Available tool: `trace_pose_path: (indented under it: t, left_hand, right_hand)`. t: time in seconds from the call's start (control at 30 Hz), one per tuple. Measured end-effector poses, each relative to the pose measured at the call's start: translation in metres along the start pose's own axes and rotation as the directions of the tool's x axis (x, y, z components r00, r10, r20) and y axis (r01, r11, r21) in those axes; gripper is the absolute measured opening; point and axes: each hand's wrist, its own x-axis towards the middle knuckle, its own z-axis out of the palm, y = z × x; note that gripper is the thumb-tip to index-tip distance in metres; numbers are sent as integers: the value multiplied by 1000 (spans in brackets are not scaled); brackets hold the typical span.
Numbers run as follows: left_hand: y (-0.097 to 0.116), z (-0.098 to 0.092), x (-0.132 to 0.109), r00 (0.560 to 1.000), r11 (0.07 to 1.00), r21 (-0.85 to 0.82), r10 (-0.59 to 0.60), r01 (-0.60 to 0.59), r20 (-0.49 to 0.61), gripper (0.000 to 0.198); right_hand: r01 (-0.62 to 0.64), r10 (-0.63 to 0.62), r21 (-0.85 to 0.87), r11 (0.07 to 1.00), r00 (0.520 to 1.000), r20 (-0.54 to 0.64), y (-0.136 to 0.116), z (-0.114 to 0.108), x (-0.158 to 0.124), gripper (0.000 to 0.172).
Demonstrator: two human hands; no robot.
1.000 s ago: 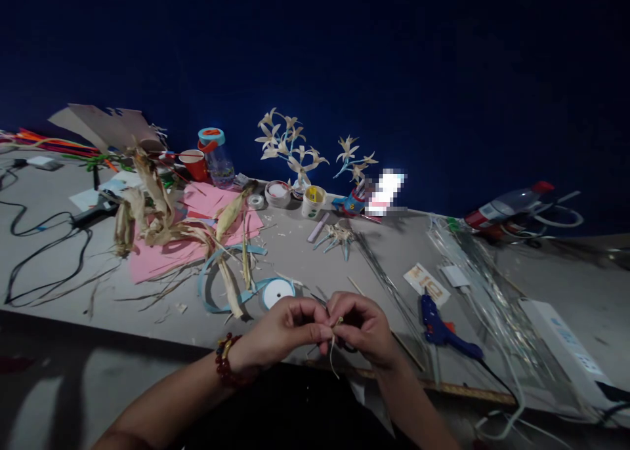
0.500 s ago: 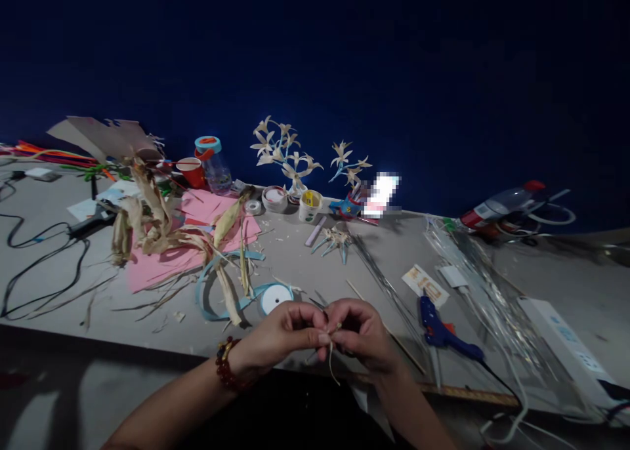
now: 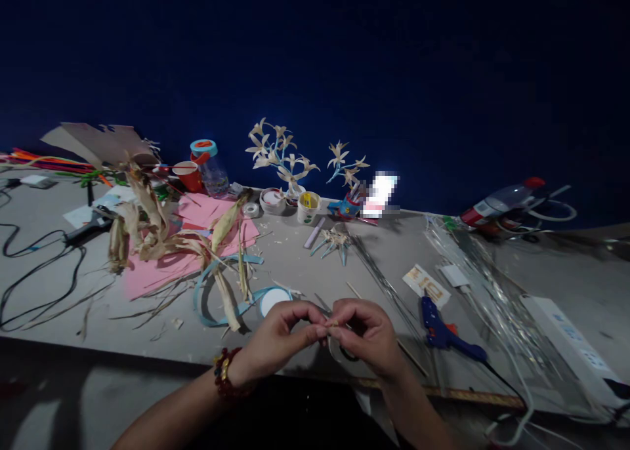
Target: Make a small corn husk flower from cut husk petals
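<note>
Over the table's front edge my left hand [image 3: 290, 325] and my right hand [image 3: 367, 332] meet, fingertips pinched together. Between them is a thin pale strip of corn husk [image 3: 333, 325], mostly hidden by the fingers, with a loose end curving below. Beyond the left hand lies a white spool [image 3: 272, 300] of blue ribbon [image 3: 203, 309], partly covered by that hand. Several small husk flowers with blue-wrapped stems [image 3: 335, 240] lie behind the hands. Made-up husk flower branches [image 3: 283, 148] stand at the back.
Dried corn husks [image 3: 152, 220] lie on pink paper [image 3: 142, 276] at the left. To the right are a blue glue gun [image 3: 445, 335], thin wires [image 3: 378, 269], a power strip [image 3: 566, 335] and a plastic bottle [image 3: 499, 204]. Small tubs [image 3: 309, 212] stand at the back.
My fingertips have drawn closer together around the husk strip, and its hanging end now curls rightward under my right hand. My left hand covers more of the spool. The view has shifted slightly.
</note>
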Motion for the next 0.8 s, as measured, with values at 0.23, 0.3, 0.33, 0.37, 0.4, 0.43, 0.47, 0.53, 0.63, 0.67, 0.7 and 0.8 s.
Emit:
trace_pose_path:
  t: [0.23, 0.3, 0.33, 0.37, 0.4, 0.43, 0.47, 0.53, 0.63, 0.67, 0.7, 0.8]
  left_hand:
    - [-4, 0, -2, 945, 912, 286, 322, -295, -53, 6]
    - [-3, 1, -4, 898, 858, 341, 433, -384, -79, 16]
    - [-2, 1, -5, 871, 827, 365, 485, -427, -81, 21]
    - [-1, 1, -6, 846, 796, 391, 528, -463, -72, 24]
    - [1, 0, -6, 828, 767, 415, 558, -490, -54, 25]
    - [2, 0, -7, 818, 746, 436, 574, -503, -37, 25]
    - [3, 0, -7, 816, 733, 454, 578, -507, -24, 24]
    - [5, 0, -7, 820, 720, 480, 572, -501, -2, 21]
    - [5, 1, -7, 821, 712, 494, 571, -499, 6, 19]
    - [5, 1, -7, 816, 705, 500, 578, -503, 7, 19]
    - [5, 1, -7, 811, 696, 510, 584, -506, 8, 19]
    - [6, 2, -8, 803, 667, 547, 596, -506, 16, 19]
  right_hand:
    - [176, -172, -288, 941, 984, 39, -18, 2, 2, 14]
    - [212, -205, -353, 911, 977, 58, -22, 3, 2, 15]
    - [223, -214, -386, 895, 975, 68, -23, 3, 2, 15]
    - [234, -221, -418, 878, 972, 80, -25, 4, 2, 15]
    - [244, -227, -446, 861, 970, 92, -26, 5, 2, 15]
    - [253, -232, -472, 845, 967, 102, -27, 6, 2, 15]
    - [259, -238, -493, 831, 965, 106, -27, 6, 3, 15]
    - [269, -251, -522, 810, 962, 106, -28, 8, 3, 16]
    - [276, -265, -543, 793, 959, 100, -28, 10, 2, 17]
    - [276, -264, -546, 791, 959, 103, -28, 10, 1, 17]
    - [271, -256, -549, 791, 961, 105, -28, 10, 0, 17]
    - [234, -208, -560, 795, 972, 110, -28, 10, -1, 15]
